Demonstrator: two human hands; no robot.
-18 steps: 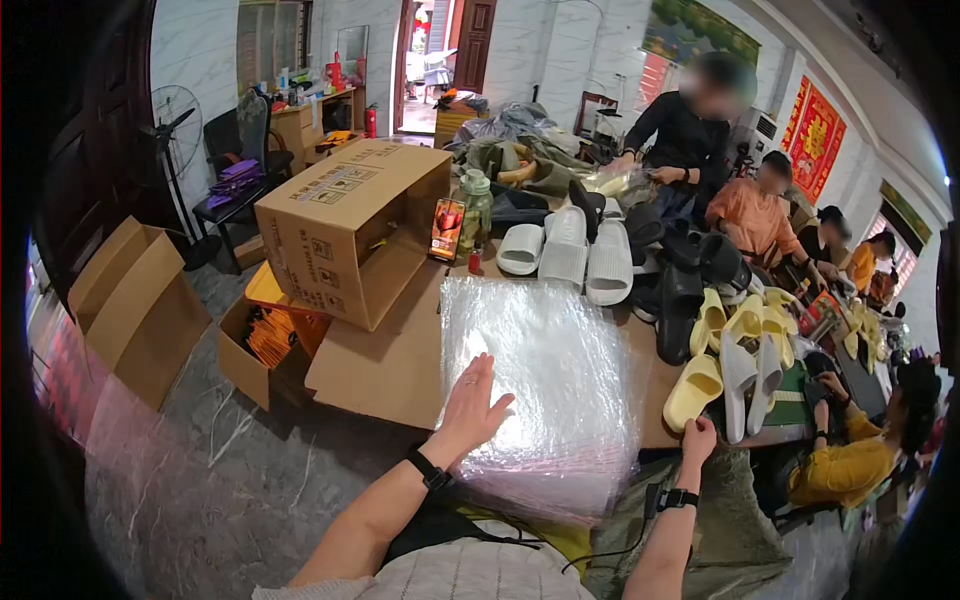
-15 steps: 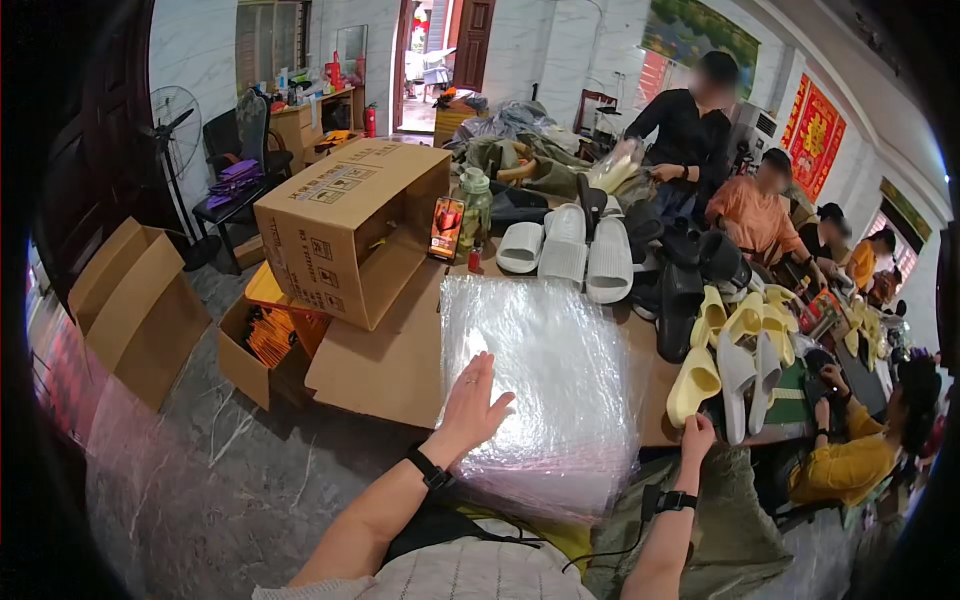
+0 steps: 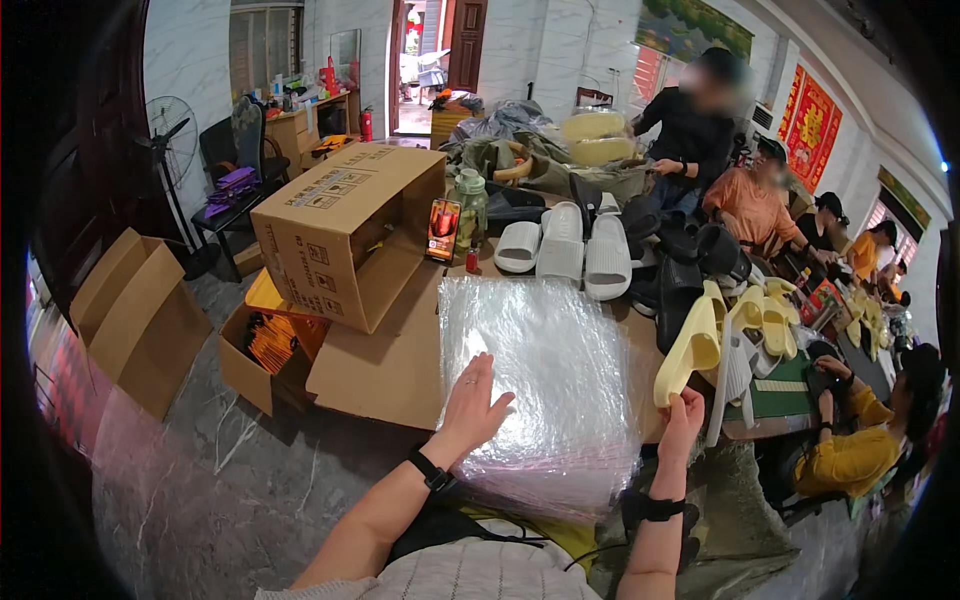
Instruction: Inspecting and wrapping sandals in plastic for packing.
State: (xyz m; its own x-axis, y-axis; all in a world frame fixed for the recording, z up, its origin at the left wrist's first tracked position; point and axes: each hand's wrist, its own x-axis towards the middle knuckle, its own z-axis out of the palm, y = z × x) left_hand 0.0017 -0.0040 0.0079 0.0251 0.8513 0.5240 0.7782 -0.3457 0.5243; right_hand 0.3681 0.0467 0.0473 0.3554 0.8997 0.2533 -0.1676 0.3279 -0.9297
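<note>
My left hand (image 3: 476,402) lies flat, fingers stretched out, on a stack of clear plastic bags (image 3: 550,340) at the table's front edge. To the right of the stack, my right hand (image 3: 682,418) pinches the near end of a pale yellow slipper (image 3: 691,350), which is tilted up off the row. Beside that slipper are a light grey slipper (image 3: 738,372) and more yellow slippers (image 3: 774,325). Behind the bags lie white ribbed slippers (image 3: 562,245) and black slippers (image 3: 677,300).
An open cardboard box (image 3: 345,215) stands on the table's left, near a phone (image 3: 442,230) and a glass jar (image 3: 470,205). A box of orange packets (image 3: 268,345) sits lower left. Across the table a person in black (image 3: 690,130) handles bagged yellow slippers; others work at the right.
My right hand has taken hold of the yellow slipper and raised its near end. The grey slippers beside it have shifted. My left hand stays put. The person in black has moved the bagged slippers.
</note>
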